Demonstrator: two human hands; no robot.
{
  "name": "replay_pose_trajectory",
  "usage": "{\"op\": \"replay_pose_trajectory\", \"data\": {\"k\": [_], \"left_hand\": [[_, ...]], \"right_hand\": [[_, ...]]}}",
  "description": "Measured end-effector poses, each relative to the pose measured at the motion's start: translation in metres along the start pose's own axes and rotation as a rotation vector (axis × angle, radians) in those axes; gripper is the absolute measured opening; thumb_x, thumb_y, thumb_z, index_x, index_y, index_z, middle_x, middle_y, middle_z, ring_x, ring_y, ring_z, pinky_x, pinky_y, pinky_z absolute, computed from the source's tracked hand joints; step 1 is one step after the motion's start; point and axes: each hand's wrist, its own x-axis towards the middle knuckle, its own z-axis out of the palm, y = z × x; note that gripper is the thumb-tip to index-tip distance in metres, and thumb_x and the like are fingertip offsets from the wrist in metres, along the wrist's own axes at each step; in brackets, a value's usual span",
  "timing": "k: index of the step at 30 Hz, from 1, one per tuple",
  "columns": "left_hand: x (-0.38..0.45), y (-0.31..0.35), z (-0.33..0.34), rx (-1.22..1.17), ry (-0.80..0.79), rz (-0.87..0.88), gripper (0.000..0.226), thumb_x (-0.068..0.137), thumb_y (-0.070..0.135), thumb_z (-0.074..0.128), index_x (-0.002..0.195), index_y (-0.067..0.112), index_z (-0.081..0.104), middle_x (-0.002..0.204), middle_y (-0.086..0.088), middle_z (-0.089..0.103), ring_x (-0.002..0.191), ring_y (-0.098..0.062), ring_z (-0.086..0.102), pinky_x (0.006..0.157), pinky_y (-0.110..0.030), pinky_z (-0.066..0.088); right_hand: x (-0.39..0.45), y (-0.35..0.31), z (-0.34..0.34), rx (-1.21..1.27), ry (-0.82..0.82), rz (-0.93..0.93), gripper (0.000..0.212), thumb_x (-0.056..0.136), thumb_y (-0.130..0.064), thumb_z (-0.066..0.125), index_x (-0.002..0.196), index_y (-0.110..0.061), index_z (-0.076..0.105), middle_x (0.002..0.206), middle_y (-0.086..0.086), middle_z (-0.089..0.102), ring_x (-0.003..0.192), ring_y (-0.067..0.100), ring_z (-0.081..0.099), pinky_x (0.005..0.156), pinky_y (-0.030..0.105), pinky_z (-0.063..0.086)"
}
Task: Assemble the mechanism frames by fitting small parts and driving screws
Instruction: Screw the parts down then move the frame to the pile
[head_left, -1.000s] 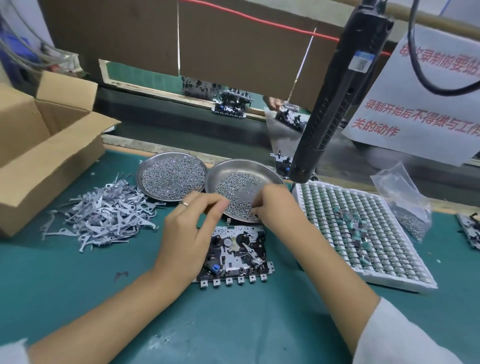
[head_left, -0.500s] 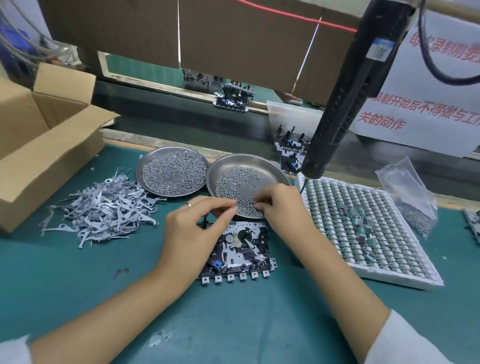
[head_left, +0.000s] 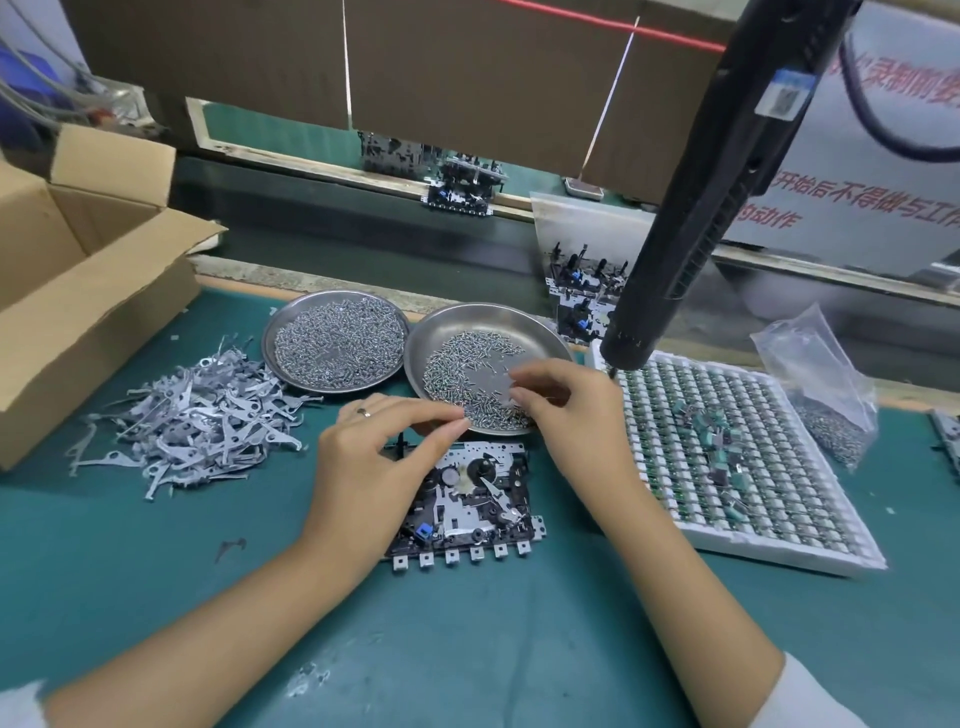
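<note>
The mechanism frame, a black and metal plate with a blue part and a row of tabs, lies flat on the green mat. My left hand hovers over its left end. The thumb and forefinger pinch something tiny at the front rim of the right screw dish, seemingly a screw. My right hand reaches over that dish with curled fingers and pinches at the screws in it. A black powered screwdriver hangs just right of my right hand, its tip above the parts tray.
A second dish full of screws stands to the left, with a pile of grey metal levers beside it. An open cardboard box is far left. A white tray of small parts and a plastic bag lie right.
Both hands stay at the right dish; their fingertips have drawn slightly apart. My view has shifted, so more of the mechanism frame shows below the hands.
</note>
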Motion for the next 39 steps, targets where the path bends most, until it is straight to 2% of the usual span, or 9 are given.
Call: {"op": "replay_pose_trajectory", "data": {"k": [3,5,9,13,15,21,34,39], "left_hand": [[-0.001,-0.001,0.000,-0.023,-0.014,-0.004,0.009,0.074,0.030,0.070,0.082,0.031,0.072,0.083,0.020,0.069,0.084,-0.001,0.062,0.085,-0.036,0.045],[-0.001,-0.001,0.000,-0.033,-0.016,0.003,0.009,0.073,0.033,0.070,0.082,0.033,0.071,0.082,0.019,0.070,0.084,-0.002,0.062,0.086,-0.035,0.044],[0.001,0.000,0.001,-0.041,0.030,0.020,0.012,0.072,0.036,0.071,0.082,0.041,0.068,0.090,0.024,0.068,0.084,-0.001,0.062,0.086,-0.028,0.043],[0.002,-0.003,0.000,-0.092,0.101,0.050,0.016,0.072,0.033,0.074,0.087,0.036,0.070,0.086,0.025,0.069,0.084,-0.003,0.063,0.086,-0.049,0.046],[0.003,-0.004,0.000,-0.106,0.123,0.054,0.017,0.073,0.034,0.074,0.089,0.032,0.071,0.085,0.023,0.070,0.084,-0.006,0.064,0.085,-0.055,0.045],[0.004,-0.005,0.001,-0.115,0.125,0.043,0.017,0.072,0.031,0.075,0.087,0.035,0.070,0.086,0.026,0.069,0.083,-0.006,0.063,0.086,-0.057,0.044],[0.003,-0.003,0.001,-0.095,0.112,0.016,0.015,0.072,0.033,0.074,0.084,0.039,0.068,0.088,0.020,0.070,0.082,-0.009,0.063,0.086,-0.055,0.044],[0.001,-0.002,0.000,-0.097,0.110,0.004,0.014,0.071,0.035,0.073,0.084,0.039,0.069,0.083,0.019,0.069,0.078,-0.011,0.061,0.085,-0.054,0.045]], "right_hand": [[-0.003,-0.003,0.000,0.072,0.017,0.028,0.013,0.084,-0.001,0.068,0.093,-0.009,0.073,0.082,-0.007,0.068,0.074,0.001,0.063,0.074,0.007,0.048],[-0.006,-0.007,0.000,0.207,0.034,0.076,0.014,0.082,0.001,0.070,0.090,-0.010,0.072,0.085,-0.001,0.071,0.079,0.011,0.067,0.077,0.015,0.052],[-0.020,-0.023,0.001,0.745,-0.075,0.256,0.018,0.077,0.005,0.072,0.086,-0.011,0.070,0.082,0.010,0.073,0.078,0.021,0.071,0.072,0.023,0.056],[-0.028,-0.033,0.009,0.978,-0.169,0.305,0.018,0.073,0.003,0.074,0.087,-0.007,0.070,0.082,0.013,0.073,0.078,0.022,0.071,0.075,0.028,0.057],[-0.030,-0.035,0.012,1.002,-0.167,0.318,0.018,0.071,0.001,0.074,0.087,-0.007,0.070,0.081,0.013,0.073,0.077,0.021,0.071,0.076,0.029,0.058],[-0.033,-0.036,0.015,0.990,-0.126,0.328,0.016,0.074,0.004,0.073,0.087,-0.006,0.070,0.080,0.013,0.072,0.077,0.021,0.069,0.078,0.029,0.057],[-0.036,-0.037,0.019,0.942,-0.070,0.285,0.016,0.076,0.004,0.073,0.084,-0.010,0.071,0.080,0.012,0.073,0.079,0.023,0.070,0.079,0.030,0.057],[-0.037,-0.038,0.018,0.930,-0.070,0.258,0.015,0.076,0.001,0.074,0.081,-0.014,0.073,0.083,0.014,0.073,0.082,0.024,0.071,0.081,0.032,0.057]]}}
